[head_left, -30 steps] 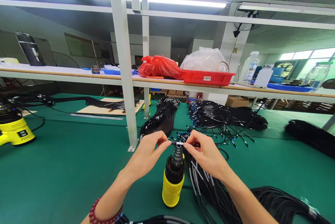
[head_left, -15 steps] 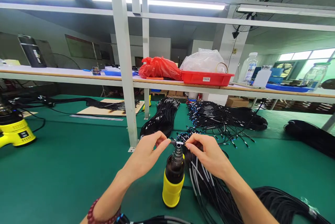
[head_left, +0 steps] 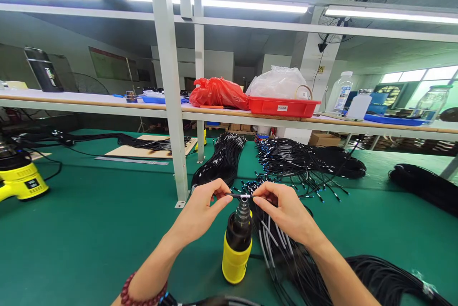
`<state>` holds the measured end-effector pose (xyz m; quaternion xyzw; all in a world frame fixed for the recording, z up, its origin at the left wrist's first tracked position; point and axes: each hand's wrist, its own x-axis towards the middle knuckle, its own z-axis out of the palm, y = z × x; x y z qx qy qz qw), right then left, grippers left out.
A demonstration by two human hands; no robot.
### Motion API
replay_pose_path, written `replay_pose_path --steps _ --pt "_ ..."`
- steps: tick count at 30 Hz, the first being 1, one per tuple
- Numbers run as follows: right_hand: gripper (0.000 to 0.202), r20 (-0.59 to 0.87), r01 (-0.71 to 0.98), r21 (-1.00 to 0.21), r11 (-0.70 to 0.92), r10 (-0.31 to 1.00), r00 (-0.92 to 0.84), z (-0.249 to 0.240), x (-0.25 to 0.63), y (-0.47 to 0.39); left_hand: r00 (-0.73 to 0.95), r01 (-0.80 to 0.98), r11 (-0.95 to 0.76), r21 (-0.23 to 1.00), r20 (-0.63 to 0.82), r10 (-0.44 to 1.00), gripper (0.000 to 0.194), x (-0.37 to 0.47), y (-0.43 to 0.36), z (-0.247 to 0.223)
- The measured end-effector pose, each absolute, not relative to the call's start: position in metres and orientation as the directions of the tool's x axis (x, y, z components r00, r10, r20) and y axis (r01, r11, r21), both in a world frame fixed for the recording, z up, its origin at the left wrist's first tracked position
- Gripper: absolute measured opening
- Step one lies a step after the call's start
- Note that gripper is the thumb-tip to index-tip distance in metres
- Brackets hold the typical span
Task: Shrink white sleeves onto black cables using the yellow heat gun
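Here, we pinch the thin black cable (head_left: pixel 236 195) between the fingers of our left hand (head_left: pixel 205 205) and those of our right hand (head_left: pixel 285 208). Its white sleeve (head_left: pixel 245 196) lies between our fingers, just above the nozzle (head_left: pixel 243 214) of the yellow heat gun (head_left: pixel 236 257), which stands upright on the green counter (head_left: pixel 118 234).

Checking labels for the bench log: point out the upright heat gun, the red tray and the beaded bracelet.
Heat gun (head_left: pixel 236 253): head view, on its yellow body.
Red tray (head_left: pixel 265 106): head view, on its front wall.
Beaded bracelet (head_left: pixel 126 291): head view, on its beads.
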<state>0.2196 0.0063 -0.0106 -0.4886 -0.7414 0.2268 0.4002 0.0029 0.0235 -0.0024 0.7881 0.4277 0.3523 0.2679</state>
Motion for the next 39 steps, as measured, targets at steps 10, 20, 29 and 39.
replay_pose_path --steps 10,20,29,39 --pt "0.023 0.392 0.566 -0.685 0.459 0.887 -0.244 -0.0097 0.2218 0.0039 0.416 0.562 -0.5 0.659 0.297 0.859 0.043 0.0026 0.0231 -0.0058" --pt "0.021 0.4 0.538 -0.711 0.453 0.889 -0.221 -0.0104 0.2209 0.0039 0.391 0.569 -0.487 0.663 0.303 0.869 0.045 0.003 0.0224 -0.0059" --pt "0.014 0.403 0.527 -0.725 0.444 0.893 -0.198 -0.0088 0.2196 0.0036 0.333 0.506 -0.485 0.713 0.357 0.873 0.027 0.0065 0.0238 -0.0046" --pt "0.02 0.372 0.551 -0.708 0.442 0.896 -0.241 -0.0062 0.2209 0.0016 0.394 0.535 -0.48 0.695 0.298 0.87 0.044 0.0063 0.0226 -0.0096"
